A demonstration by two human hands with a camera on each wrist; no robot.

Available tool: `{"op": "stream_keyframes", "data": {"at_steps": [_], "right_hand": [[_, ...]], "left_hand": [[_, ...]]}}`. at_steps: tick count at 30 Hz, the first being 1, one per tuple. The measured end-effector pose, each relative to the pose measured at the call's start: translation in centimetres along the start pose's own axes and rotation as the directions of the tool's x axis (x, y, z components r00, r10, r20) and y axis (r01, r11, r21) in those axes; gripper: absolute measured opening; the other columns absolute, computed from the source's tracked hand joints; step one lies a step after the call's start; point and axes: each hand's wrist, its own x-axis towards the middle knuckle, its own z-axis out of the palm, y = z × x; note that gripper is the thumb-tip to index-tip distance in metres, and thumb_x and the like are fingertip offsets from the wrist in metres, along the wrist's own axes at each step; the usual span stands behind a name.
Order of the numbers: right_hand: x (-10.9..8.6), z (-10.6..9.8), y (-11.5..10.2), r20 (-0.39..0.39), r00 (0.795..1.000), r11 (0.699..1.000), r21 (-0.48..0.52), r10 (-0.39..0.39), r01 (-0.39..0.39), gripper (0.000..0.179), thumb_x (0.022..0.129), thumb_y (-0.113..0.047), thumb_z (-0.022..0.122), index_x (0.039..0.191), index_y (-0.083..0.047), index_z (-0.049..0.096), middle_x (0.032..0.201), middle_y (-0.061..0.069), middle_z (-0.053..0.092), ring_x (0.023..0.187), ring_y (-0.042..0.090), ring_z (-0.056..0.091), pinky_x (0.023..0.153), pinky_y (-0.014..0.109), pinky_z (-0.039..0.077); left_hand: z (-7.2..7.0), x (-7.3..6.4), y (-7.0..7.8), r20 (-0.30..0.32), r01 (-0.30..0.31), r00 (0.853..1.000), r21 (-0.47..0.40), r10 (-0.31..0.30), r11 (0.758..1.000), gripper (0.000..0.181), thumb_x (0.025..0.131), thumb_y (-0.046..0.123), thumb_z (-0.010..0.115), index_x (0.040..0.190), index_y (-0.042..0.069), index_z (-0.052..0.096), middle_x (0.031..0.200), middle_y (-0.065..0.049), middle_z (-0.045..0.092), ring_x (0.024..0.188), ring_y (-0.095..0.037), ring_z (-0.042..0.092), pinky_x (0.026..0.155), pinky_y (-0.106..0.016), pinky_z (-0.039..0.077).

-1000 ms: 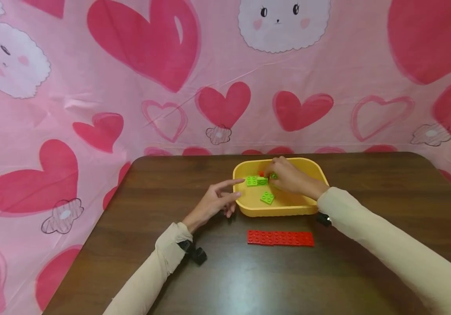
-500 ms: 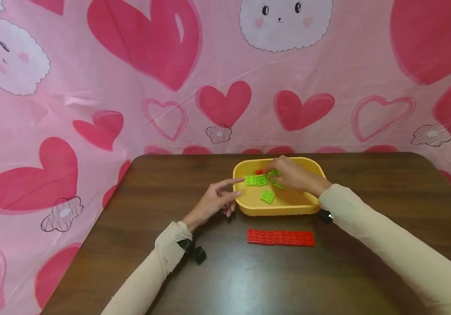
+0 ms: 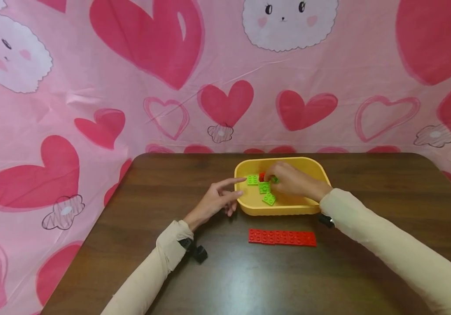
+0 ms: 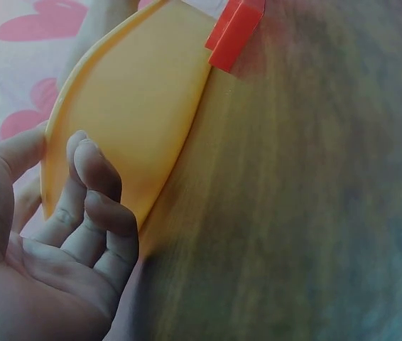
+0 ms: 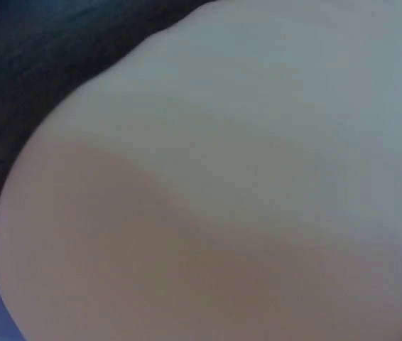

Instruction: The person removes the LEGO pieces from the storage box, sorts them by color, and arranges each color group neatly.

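Observation:
In the head view my left hand (image 3: 214,202) is at the left end of a yellow plastic tray (image 3: 284,209). Thumb and forefinger reach over its rim while the other fingers curl against the outer wall, as the left wrist view also shows. My right hand (image 3: 290,179) is down inside the tray, fingers bent among toy building bricks. A green brick (image 3: 275,179) shows in the gap by its thumb, and a red brick (image 3: 262,176) peeks out beside its fingertips. The fingertips are hidden, so I cannot tell whether they hold a brick. Skin and sleeve fill the right wrist view.
Three more green bricks lie in the tray: one at the left (image 3: 253,180), a middle brick (image 3: 264,188) and a front brick (image 3: 269,199). A row of flat red studded bricks (image 3: 282,237) lies on the brown table (image 3: 225,280) before the tray. A heart-patterned cloth (image 3: 225,57) hangs behind.
My right hand has shifted slightly among the bricks. The middle green brick has slid toward the front of the tray, near the front one. The left hand stays at the rim.

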Motion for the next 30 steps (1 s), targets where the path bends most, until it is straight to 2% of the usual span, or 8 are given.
{"op": "stream_keyframes", "data": {"at_steps": [4, 8, 11, 14, 17, 20, 26, 30], "right_hand": [[-0.3, -0.2, -0.4, 0.032, 0.999, 0.997, 0.074, -0.015, 0.012, 0.017, 0.083, 0.002, 0.068, 0.097, -0.003, 0.076, 0.094, 0.003, 0.071, 0.083, 0.019, 0.062, 0.08, 0.038, 0.055], [-0.7, -0.8, -0.6, 0.043, 0.999, 0.991, 0.133, 0.023, -0.029, 0.016, 0.085, 0.001, 0.066, 0.099, -0.003, 0.075, 0.091, 0.003, 0.071, 0.079, 0.017, 0.059, 0.075, 0.034, 0.054], [-0.6, -1.1, -0.5, 0.002, 1.0, 0.994, 0.1, 0.031, -0.031, 0.018, 0.087, 0.003, 0.065, 0.102, 0.0, 0.074, 0.095, 0.008, 0.071, 0.082, 0.02, 0.06, 0.077, 0.037, 0.055], [-0.2, -1.1, -0.2, -0.042, 0.999, 0.999, 0.037, 0.022, -0.021, 0.02, 0.087, 0.004, 0.065, 0.105, 0.002, 0.073, 0.101, 0.013, 0.072, 0.092, 0.025, 0.063, 0.086, 0.044, 0.054], [0.1, -1.0, 0.1, -0.054, 0.998, 0.999, 0.0, 0.033, -0.033, 0.024, 0.086, 0.004, 0.068, 0.109, 0.002, 0.073, 0.107, 0.013, 0.072, 0.1, 0.03, 0.061, 0.092, 0.047, 0.05], [0.4, -1.0, 0.4, -0.04, 0.998, 0.998, -0.012, 0.055, -0.056, 0.028, 0.085, 0.003, 0.07, 0.113, 0.002, 0.072, 0.111, 0.013, 0.071, 0.103, 0.032, 0.058, 0.095, 0.048, 0.048], [1.1, -0.9, 0.8, 0.035, 0.993, 0.993, 0.039, 0.111, -0.112, 0.032, 0.088, 0.002, 0.069, 0.119, -0.002, 0.07, 0.114, 0.01, 0.07, 0.106, 0.031, 0.06, 0.099, 0.05, 0.048], [1.6, -0.4, 1.0, 0.046, 0.996, 0.997, 0.021, 0.07, -0.071, 0.024, 0.089, -0.001, 0.072, 0.112, -0.004, 0.073, 0.105, 0.007, 0.071, 0.095, 0.025, 0.062, 0.093, 0.046, 0.052]], "left_hand": [[0.0, 0.0, 0.0, 0.001, 0.002, 1.0, -0.003, -0.002, 1.0, 0.048, 0.099, 0.022, 0.064, 0.144, 0.013, 0.053, 0.064, -0.013, 0.059, 0.049, -0.019, 0.054, 0.047, -0.03, 0.05], [0.0, 0.1, 0.0, 0.003, -0.002, 1.0, 0.011, 0.002, 1.0, 0.048, 0.099, 0.023, 0.064, 0.144, 0.014, 0.053, 0.064, -0.013, 0.059, 0.049, -0.02, 0.054, 0.047, -0.031, 0.05], [0.0, 0.1, -0.1, -0.002, 0.001, 1.0, 0.02, -0.001, 1.0, 0.048, 0.099, 0.023, 0.065, 0.144, 0.013, 0.053, 0.064, -0.014, 0.059, 0.048, -0.02, 0.054, 0.047, -0.031, 0.05], [-0.1, 0.1, -0.1, -0.004, 0.003, 1.0, 0.02, -0.003, 1.0, 0.048, 0.099, 0.023, 0.065, 0.144, 0.013, 0.053, 0.064, -0.014, 0.059, 0.048, -0.02, 0.054, 0.047, -0.031, 0.051], [-0.1, 0.0, -0.1, -0.003, 0.002, 1.0, 0.012, -0.002, 1.0, 0.048, 0.099, 0.022, 0.064, 0.145, 0.013, 0.053, 0.065, -0.013, 0.059, 0.048, -0.02, 0.054, 0.047, -0.03, 0.05], [0.0, 0.0, 0.0, -0.001, -0.002, 1.0, 0.005, 0.002, 1.0, 0.047, 0.099, 0.021, 0.064, 0.144, 0.014, 0.053, 0.064, -0.013, 0.059, 0.048, -0.02, 0.054, 0.047, -0.03, 0.05], [0.0, 0.0, -0.1, -0.003, -0.008, 1.0, 0.002, 0.008, 1.0, 0.046, 0.099, 0.02, 0.064, 0.144, 0.013, 0.054, 0.064, -0.013, 0.059, 0.048, -0.019, 0.054, 0.046, -0.03, 0.049], [0.0, -0.1, -0.2, -0.008, -0.006, 1.0, 0.007, 0.006, 1.0, 0.046, 0.099, 0.019, 0.064, 0.143, 0.013, 0.054, 0.063, -0.014, 0.059, 0.048, -0.019, 0.054, 0.046, -0.03, 0.049]]}}
